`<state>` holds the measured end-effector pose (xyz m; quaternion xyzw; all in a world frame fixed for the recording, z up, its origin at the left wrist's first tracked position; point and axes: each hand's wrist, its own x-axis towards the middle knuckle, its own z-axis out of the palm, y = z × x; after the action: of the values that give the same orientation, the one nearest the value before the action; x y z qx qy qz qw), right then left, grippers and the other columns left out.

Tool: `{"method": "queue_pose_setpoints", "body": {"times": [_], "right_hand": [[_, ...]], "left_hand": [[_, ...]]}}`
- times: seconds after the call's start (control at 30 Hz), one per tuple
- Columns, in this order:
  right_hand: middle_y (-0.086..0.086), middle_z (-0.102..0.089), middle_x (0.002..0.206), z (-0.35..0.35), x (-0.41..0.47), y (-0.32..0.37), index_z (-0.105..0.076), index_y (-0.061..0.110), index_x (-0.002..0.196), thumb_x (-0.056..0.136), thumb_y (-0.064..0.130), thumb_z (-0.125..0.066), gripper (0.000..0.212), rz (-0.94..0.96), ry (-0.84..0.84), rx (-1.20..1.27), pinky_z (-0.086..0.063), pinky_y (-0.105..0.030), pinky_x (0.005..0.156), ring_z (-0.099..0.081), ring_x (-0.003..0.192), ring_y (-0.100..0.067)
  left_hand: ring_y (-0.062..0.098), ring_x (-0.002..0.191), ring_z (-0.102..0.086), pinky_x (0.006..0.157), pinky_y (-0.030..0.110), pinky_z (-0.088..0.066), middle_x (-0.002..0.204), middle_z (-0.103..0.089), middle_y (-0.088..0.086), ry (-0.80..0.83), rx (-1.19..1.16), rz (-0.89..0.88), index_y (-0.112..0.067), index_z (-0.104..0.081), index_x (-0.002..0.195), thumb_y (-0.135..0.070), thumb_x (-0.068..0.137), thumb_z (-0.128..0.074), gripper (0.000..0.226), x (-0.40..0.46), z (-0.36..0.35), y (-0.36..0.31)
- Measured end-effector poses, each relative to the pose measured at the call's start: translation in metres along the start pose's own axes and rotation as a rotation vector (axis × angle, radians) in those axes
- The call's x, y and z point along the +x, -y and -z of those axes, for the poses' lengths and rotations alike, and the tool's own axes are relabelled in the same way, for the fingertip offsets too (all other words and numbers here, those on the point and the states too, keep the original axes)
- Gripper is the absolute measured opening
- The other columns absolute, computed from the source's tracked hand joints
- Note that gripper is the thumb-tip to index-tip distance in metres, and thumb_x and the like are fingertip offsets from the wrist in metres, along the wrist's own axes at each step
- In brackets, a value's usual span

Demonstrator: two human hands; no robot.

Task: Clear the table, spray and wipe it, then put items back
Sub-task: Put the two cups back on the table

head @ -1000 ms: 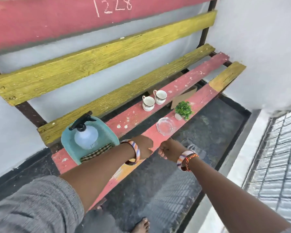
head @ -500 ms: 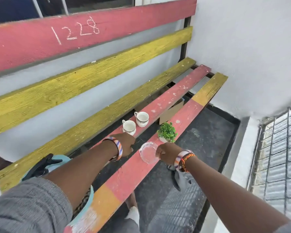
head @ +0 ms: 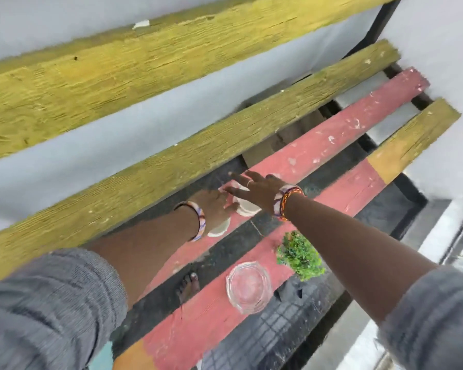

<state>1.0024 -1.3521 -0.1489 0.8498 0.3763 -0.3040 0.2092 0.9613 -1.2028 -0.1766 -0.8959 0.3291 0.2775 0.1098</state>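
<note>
Up on the middle red-painted wooden slat (head: 318, 145), the left hand (head: 214, 206) rests over one small white cup (head: 219, 228), though blur hides whether its fingers grasp it, while the right hand (head: 254, 190) reaches with fingers spread straight above the second white cup (head: 247, 208). Nearer, on the front red slat (head: 203, 324), a clear glass ashtray (head: 249, 287) sits just beside a small green potted plant (head: 300, 256).

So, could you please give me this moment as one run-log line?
phase: clearing | left hand: on near cup | right hand: open over far cup | ashtray, plant: untouched
</note>
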Motion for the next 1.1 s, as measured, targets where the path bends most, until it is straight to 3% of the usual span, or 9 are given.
{"method": "queue_pose_setpoints", "body": {"times": [0.07,0.27,0.37,0.5,0.67,0.8,0.93,1.03,1.1], "right_hand": [[-0.001,0.011,0.159,-0.004,0.016,-0.008,-0.002,0.034,0.149,0.095,0.011,-0.044,0.073,0.108,0.031,-0.069,-0.039,-0.046,0.101,-0.012,0.145,-0.030],[-0.003,-0.011,0.158,-0.011,0.031,-0.020,-0.017,0.030,0.148,0.090,0.007,-0.051,0.072,0.157,0.139,0.020,-0.044,-0.042,0.098,-0.033,0.134,-0.030],[-0.009,-0.037,0.144,-0.013,0.027,-0.024,-0.015,0.028,0.149,0.082,0.025,-0.065,0.083,-0.012,0.127,0.220,-0.045,-0.040,0.096,-0.043,0.126,-0.031],[-0.015,-0.061,0.120,-0.010,0.029,0.009,-0.025,0.019,0.139,0.080,0.052,-0.060,0.077,-0.466,-0.044,0.610,-0.048,-0.039,0.084,-0.060,0.107,-0.035],[-0.019,-0.055,0.127,-0.001,0.041,0.064,-0.024,0.005,0.135,0.084,0.057,-0.054,0.078,-0.856,-0.064,1.065,-0.045,-0.043,0.090,-0.056,0.114,-0.039],[-0.021,-0.051,0.131,-0.009,0.037,0.078,-0.022,0.007,0.136,0.083,0.044,-0.063,0.076,-0.936,-0.102,1.309,-0.044,-0.047,0.095,-0.053,0.117,-0.041],[-0.019,-0.051,0.132,-0.014,0.032,0.076,-0.013,0.020,0.146,0.077,0.038,-0.072,0.093,-0.936,-0.120,1.286,-0.043,-0.049,0.098,-0.051,0.120,-0.040],[-0.019,-0.042,0.135,-0.014,0.034,0.072,-0.011,0.027,0.147,0.075,0.036,-0.074,0.096,-0.921,-0.187,1.225,-0.041,-0.048,0.097,-0.046,0.122,-0.043],[-0.018,-0.044,0.132,-0.016,0.039,0.071,-0.022,0.024,0.144,0.074,0.029,-0.074,0.087,-0.833,-0.259,1.181,-0.042,-0.046,0.096,-0.047,0.120,-0.042]], "left_hand": [[0.030,0.141,-0.026,0.113,0.041,-0.024,0.154,-0.023,0.015,0.088,0.019,-0.096,-0.015,-0.008,0.150,-0.023,0.101,-0.025,0.053,0.001,0.000,0.001],[0.033,0.126,-0.044,0.100,0.042,-0.040,0.140,-0.040,0.015,0.017,-0.083,-0.089,-0.014,-0.026,0.144,-0.019,0.095,-0.041,0.052,-0.010,-0.005,0.017],[0.033,0.120,-0.050,0.091,0.042,-0.047,0.132,-0.046,0.015,0.036,-0.306,0.128,-0.008,-0.033,0.137,-0.029,0.089,-0.055,0.057,-0.014,-0.010,0.018],[0.033,0.115,-0.054,0.085,0.038,-0.050,0.129,-0.047,0.015,0.007,-0.566,0.458,-0.003,-0.035,0.132,-0.043,0.085,-0.058,0.066,-0.016,-0.019,0.012],[0.034,0.113,-0.057,0.085,0.036,-0.050,0.132,-0.043,0.019,-0.047,-0.745,0.691,0.001,-0.027,0.136,-0.055,0.087,-0.049,0.078,-0.011,-0.029,0.008],[0.036,0.115,-0.055,0.088,0.039,-0.050,0.134,-0.041,0.021,-0.053,-0.823,0.745,0.001,-0.023,0.138,-0.062,0.082,-0.051,0.089,-0.010,-0.039,0.006],[0.040,0.123,-0.046,0.093,0.043,-0.047,0.142,-0.031,0.022,-0.090,-0.821,0.723,-0.004,-0.012,0.143,-0.055,0.076,-0.064,0.098,-0.015,-0.051,0.000],[0.037,0.124,-0.044,0.095,0.045,-0.049,0.140,-0.037,0.017,-0.201,-0.818,0.695,-0.007,-0.019,0.141,-0.040,0.080,-0.066,0.084,-0.016,-0.057,-0.002],[0.036,0.122,-0.046,0.092,0.046,-0.049,0.135,-0.043,0.015,-0.249,-0.856,0.686,-0.009,-0.026,0.137,-0.035,0.080,-0.066,0.074,-0.016,-0.060,-0.001]]}}
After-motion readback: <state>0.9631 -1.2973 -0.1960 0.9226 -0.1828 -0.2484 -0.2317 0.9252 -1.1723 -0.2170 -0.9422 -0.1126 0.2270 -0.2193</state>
